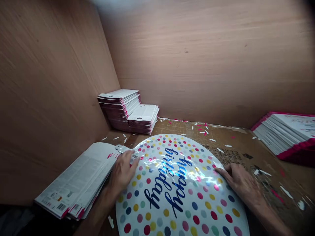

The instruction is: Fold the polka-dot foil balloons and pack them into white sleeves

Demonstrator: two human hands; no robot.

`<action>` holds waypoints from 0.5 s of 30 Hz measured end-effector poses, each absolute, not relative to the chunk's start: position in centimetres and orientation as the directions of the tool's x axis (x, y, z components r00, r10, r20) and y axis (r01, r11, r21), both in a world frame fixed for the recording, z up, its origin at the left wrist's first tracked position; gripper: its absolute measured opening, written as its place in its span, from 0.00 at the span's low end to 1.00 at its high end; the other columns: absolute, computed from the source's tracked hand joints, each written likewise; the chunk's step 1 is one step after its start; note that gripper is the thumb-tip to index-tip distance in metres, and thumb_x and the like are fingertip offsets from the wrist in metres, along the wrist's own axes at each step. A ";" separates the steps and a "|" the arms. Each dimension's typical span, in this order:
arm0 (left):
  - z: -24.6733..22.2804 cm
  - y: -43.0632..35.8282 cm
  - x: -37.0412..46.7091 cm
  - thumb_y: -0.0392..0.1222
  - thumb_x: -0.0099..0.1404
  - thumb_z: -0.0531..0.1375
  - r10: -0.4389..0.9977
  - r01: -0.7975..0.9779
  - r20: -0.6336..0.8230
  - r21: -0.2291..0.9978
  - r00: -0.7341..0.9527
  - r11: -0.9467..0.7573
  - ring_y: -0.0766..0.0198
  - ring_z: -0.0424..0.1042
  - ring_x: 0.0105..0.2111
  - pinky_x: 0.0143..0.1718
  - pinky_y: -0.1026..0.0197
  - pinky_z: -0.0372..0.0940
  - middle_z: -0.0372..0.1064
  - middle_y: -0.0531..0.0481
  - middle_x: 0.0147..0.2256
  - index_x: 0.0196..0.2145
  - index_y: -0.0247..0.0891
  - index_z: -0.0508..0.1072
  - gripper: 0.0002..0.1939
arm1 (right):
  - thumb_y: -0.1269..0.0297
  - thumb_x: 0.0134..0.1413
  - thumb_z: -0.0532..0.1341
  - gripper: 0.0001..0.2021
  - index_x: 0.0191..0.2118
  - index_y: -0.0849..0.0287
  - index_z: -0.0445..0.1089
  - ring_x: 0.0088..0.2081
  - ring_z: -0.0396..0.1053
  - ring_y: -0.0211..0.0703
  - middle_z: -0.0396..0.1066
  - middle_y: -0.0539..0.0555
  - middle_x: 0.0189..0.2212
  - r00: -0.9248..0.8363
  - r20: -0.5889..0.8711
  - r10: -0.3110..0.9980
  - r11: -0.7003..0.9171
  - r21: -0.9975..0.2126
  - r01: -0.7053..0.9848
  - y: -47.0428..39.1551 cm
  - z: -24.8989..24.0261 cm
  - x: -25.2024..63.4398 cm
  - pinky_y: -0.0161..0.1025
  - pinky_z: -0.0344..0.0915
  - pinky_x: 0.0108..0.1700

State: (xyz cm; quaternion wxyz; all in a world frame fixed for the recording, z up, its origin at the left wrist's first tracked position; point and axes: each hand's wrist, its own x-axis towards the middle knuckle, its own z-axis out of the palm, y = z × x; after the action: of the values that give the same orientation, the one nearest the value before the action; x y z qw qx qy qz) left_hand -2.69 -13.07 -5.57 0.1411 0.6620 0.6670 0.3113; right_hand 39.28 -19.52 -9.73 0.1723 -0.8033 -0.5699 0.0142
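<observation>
A large, round, flat foil balloon (182, 183) with colored dots and blue "happy birthday" lettering lies in front of me, its lettering turned sideways. My left hand (124, 172) rests at its upper left edge beside the small clear tab, thumb and fingers apart on the foil. At the right edge, my right hand (238, 180) grips the rim, thumb on top and the other fingers partly hidden beneath. Left of the balloon lies a pile of flat white printed packages (73, 177) with pink edges, close to my left forearm.
Two stacks of white and pink packages (118, 111) (144, 114) stand in the back left corner. Another stack (290, 134) is at the right. Wooden walls (201, 59) rise behind and left. Small paper scraps litter the brown cardboard surface (221, 131).
</observation>
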 end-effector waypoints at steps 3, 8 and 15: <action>-9.5 -19.6 -1.9 0.57 0.61 0.58 0.979 0.943 0.203 0.319 0.032 -0.097 0.39 0.51 0.65 0.61 0.37 0.54 0.57 0.35 0.63 0.59 0.36 0.68 0.33 | 0.38 0.56 0.52 0.23 0.27 0.53 0.66 0.31 0.70 0.50 0.71 0.56 0.28 0.249 0.007 0.969 -0.229 -0.366 0.902 -19.0 -9.8 42.2 0.44 0.62 0.31; -13.1 -26.0 1.6 0.60 0.65 0.54 0.924 0.961 0.355 0.176 0.138 -0.211 0.38 0.39 0.68 0.63 0.35 0.48 0.44 0.35 0.68 0.66 0.35 0.57 0.38 | 0.48 0.61 0.55 0.18 0.31 0.57 0.70 0.34 0.69 0.55 0.71 0.68 0.34 0.295 0.207 0.933 -0.283 -0.084 0.955 -18.2 -8.4 39.0 0.48 0.59 0.34; -13.0 -27.4 5.0 0.52 0.63 0.57 0.943 0.854 0.333 0.493 -0.007 -0.168 0.35 0.42 0.67 0.64 0.30 0.41 0.51 0.35 0.66 0.65 0.36 0.58 0.36 | 0.57 0.66 0.51 0.16 0.37 0.62 0.71 0.29 0.67 0.48 0.71 0.62 0.30 -0.313 0.282 0.907 0.384 -0.247 0.890 -17.7 -6.5 12.0 0.42 0.61 0.31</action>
State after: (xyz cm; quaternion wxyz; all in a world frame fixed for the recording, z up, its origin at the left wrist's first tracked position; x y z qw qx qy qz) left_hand 4.97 -27.36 -13.02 0.0735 0.7008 0.6409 0.3045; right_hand 12.02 -17.66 -6.55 0.1894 -0.5546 -0.8100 0.0225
